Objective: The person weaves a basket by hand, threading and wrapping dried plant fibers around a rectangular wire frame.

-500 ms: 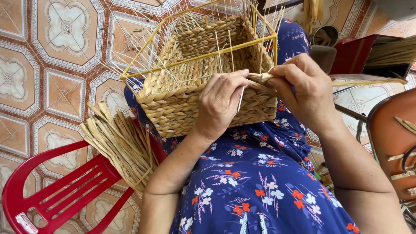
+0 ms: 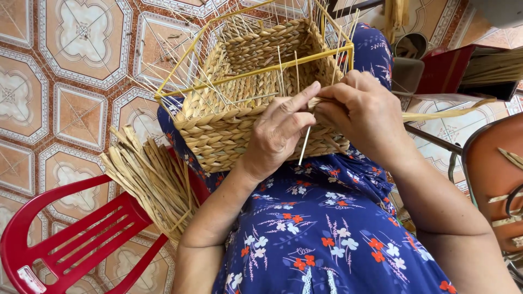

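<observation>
Weaving goes on at the near wall of the basket (image 2: 239, 114), which rests tilted on the person's lap, its open mouth and yellow wire frame (image 2: 256, 71) facing away over the tiled floor (image 2: 65, 76). Compared with half a second ago, the left hand (image 2: 278, 136) has opened out: its fingers (image 2: 297, 100), then curled over the rim, now lie stretched flat along the woven wall, pressing it, with a thin pale stake (image 2: 304, 146) hanging down just beside the palm. The right hand (image 2: 362, 111) has stayed at the same spot near the basket's right corner, fingers closed in a pinch on the flat straw strand (image 2: 321, 100), whose free tail (image 2: 447, 113) runs out to the right. The basket itself has barely shifted. To my reading, the strand has just been tucked between the upright stakes and the left hand now steadies the row while the right draws it snug, so one more stitch of this row is about done.

A bundle of loose straw (image 2: 152, 179) lies across the red plastic chair (image 2: 71, 239) at the left, touching the lap's edge.
</observation>
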